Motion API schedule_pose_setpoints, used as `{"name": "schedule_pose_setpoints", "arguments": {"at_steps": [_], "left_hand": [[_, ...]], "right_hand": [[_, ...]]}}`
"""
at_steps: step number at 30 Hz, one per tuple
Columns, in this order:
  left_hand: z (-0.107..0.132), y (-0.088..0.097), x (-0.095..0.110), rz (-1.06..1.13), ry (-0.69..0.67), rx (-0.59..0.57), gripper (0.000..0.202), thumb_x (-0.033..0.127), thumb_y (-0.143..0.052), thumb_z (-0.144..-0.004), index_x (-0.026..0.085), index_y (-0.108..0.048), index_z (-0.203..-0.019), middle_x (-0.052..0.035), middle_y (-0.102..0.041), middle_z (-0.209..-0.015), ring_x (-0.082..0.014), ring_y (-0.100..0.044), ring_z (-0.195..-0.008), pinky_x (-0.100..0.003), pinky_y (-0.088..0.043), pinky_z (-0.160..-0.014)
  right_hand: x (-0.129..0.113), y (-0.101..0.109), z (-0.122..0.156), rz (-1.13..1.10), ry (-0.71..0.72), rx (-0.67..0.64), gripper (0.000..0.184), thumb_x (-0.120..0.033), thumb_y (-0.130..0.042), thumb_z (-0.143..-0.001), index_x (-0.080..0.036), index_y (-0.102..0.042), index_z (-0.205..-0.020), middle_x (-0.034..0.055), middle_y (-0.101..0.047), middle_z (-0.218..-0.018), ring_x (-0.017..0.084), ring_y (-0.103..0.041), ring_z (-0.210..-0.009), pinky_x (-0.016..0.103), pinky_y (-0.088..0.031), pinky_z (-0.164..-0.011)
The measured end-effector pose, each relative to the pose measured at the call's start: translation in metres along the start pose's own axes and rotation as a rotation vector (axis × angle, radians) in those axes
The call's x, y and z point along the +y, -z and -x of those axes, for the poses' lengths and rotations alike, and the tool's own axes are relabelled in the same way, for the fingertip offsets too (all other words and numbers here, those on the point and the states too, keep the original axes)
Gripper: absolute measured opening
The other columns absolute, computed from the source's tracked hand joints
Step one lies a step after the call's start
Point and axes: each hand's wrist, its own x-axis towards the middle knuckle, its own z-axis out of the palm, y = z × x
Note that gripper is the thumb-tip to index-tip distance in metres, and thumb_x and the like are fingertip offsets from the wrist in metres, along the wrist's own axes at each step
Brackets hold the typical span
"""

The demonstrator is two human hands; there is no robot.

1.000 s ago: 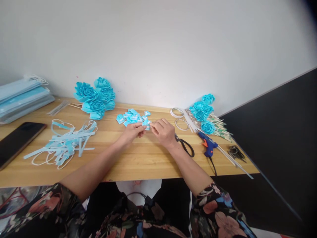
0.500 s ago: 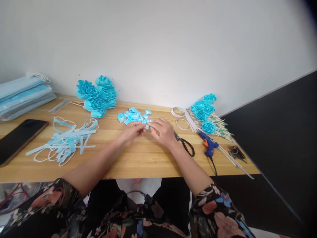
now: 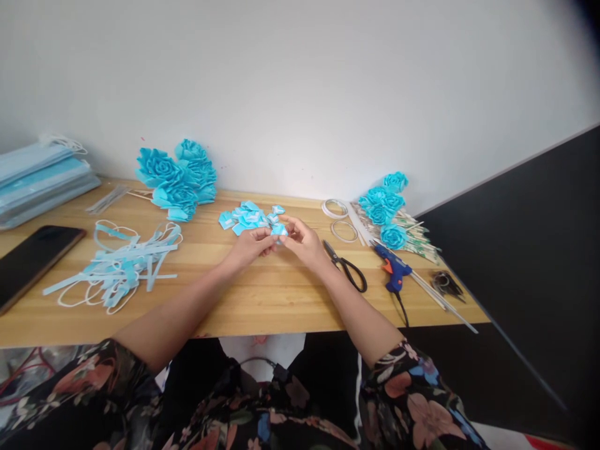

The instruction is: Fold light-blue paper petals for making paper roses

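Note:
Between the fingertips of both hands is a small light-blue folded petal piece [image 3: 279,230], with a paler patch on it. My left hand [image 3: 253,244] pinches its left side, fingers curled beneath. On the other side my right hand [image 3: 304,240] grips it with thumb and fingers. Just behind the hands lies a loose pile of similar blue petal pieces [image 3: 248,214], some with white strips on them. Black-handled scissors [image 3: 349,270] rest on the table close to my right wrist.
Blue flowers [image 3: 175,178] stand at back left, with more flowers [image 3: 384,203] at right over a bundle of sticks [image 3: 415,240]. A glue gun [image 3: 394,265], tape rolls [image 3: 335,209], cut strips and ear loops [image 3: 124,265], a phone [image 3: 37,259] and stacked masks [image 3: 42,178] lie around.
My right hand has turned, its fingers now spread around the petal piece's right side, and more of the piece shows. The view has shifted slightly; the scissors are more exposed.

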Motion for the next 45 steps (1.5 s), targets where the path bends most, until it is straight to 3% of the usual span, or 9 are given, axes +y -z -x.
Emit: {"name": "schedule_pose_setpoints", "arguments": {"at_steps": [8,13,19,25,28,33,38,41,45], "left_hand": [[0.001,-0.001,0.008,-0.066,0.005,0.043,0.032,0.047,-0.068,-0.066,0.017,-0.057,-0.062,0.0019,-0.056,-0.057,-0.0079,-0.044,-0.050,-0.023,-0.035,-0.051],[0.001,0.000,0.005,-0.104,-0.012,0.017,0.031,0.047,-0.066,-0.067,0.017,-0.059,-0.063,0.0009,-0.057,-0.059,-0.0086,-0.045,-0.052,-0.023,-0.036,-0.053],[0.001,-0.001,0.002,-0.197,-0.066,-0.040,0.027,0.044,-0.065,-0.069,0.017,-0.063,-0.068,0.0020,-0.057,-0.058,-0.0089,-0.044,-0.051,-0.023,-0.034,-0.051],[-0.001,-0.001,0.005,-0.241,-0.083,0.026,0.021,0.036,-0.065,-0.070,0.017,-0.061,-0.064,0.0037,-0.053,-0.053,-0.0088,-0.042,-0.051,-0.023,-0.032,-0.052],[-0.002,0.000,0.001,-0.254,-0.103,0.026,0.018,0.033,-0.063,-0.073,0.016,-0.064,-0.068,0.0037,-0.054,-0.056,-0.0090,-0.044,-0.053,-0.023,-0.032,-0.054],[-0.007,0.005,-0.007,-0.253,-0.143,0.046,0.014,0.022,-0.060,-0.078,0.015,-0.062,-0.067,0.0033,-0.055,-0.058,-0.0087,-0.042,-0.055,-0.026,-0.033,-0.057],[-0.009,0.012,-0.005,-0.243,-0.160,0.140,0.015,0.018,-0.056,-0.082,0.016,-0.059,-0.068,0.0042,-0.054,-0.059,-0.0082,-0.041,-0.057,-0.026,-0.033,-0.057],[-0.012,0.017,-0.005,-0.226,-0.170,0.188,0.016,0.021,-0.054,-0.084,0.017,-0.058,-0.069,0.0041,-0.054,-0.059,-0.0078,-0.041,-0.056,-0.025,-0.033,-0.056],[-0.017,0.023,-0.006,-0.205,-0.200,0.250,0.019,0.026,-0.053,-0.084,0.016,-0.058,-0.069,0.0024,-0.056,-0.058,-0.0083,-0.043,-0.054,-0.025,-0.034,-0.055]], "right_hand": [[-0.003,0.002,0.001,-0.083,-0.030,0.053,0.042,-0.034,-0.062,-0.081,-0.018,-0.060,-0.121,-0.0005,-0.059,-0.082,0.013,-0.057,-0.076,0.028,-0.047,-0.076],[-0.003,0.004,0.001,-0.104,-0.033,0.064,0.040,-0.038,-0.058,-0.085,-0.018,-0.061,-0.119,0.0001,-0.061,-0.082,0.013,-0.057,-0.077,0.029,-0.048,-0.078],[0.000,0.001,0.001,-0.120,-0.056,0.068,0.046,-0.038,-0.068,-0.077,-0.020,-0.062,-0.119,-0.0019,-0.061,-0.078,0.012,-0.057,-0.070,0.027,-0.049,-0.071],[0.010,0.003,-0.002,-0.094,-0.031,0.145,0.039,-0.040,-0.066,-0.079,-0.021,-0.066,-0.112,-0.0006,-0.065,-0.078,0.014,-0.059,-0.070,0.028,-0.050,-0.070],[0.013,0.004,-0.002,-0.020,0.000,0.203,0.038,-0.042,-0.065,-0.080,-0.020,-0.067,-0.111,-0.0013,-0.064,-0.073,0.014,-0.059,-0.065,0.028,-0.049,-0.066],[0.012,0.007,-0.001,0.212,0.077,0.227,0.039,-0.042,-0.053,-0.089,-0.019,-0.065,-0.118,0.0060,-0.072,-0.088,0.019,-0.067,-0.076,0.033,-0.053,-0.072],[0.012,0.013,0.001,0.515,0.287,0.327,0.039,-0.036,-0.042,-0.097,-0.019,-0.061,-0.125,0.0100,-0.074,-0.100,0.023,-0.068,-0.093,0.039,-0.051,-0.088],[0.018,0.014,0.000,0.670,0.395,0.344,0.036,-0.032,-0.041,-0.097,-0.018,-0.063,-0.122,0.0100,-0.073,-0.094,0.023,-0.068,-0.087,0.038,-0.052,-0.083],[0.023,0.014,-0.002,0.820,0.552,0.266,0.034,-0.023,-0.041,-0.096,-0.019,-0.064,-0.121,0.0091,-0.073,-0.090,0.022,-0.066,-0.084,0.036,-0.052,-0.077]]}}
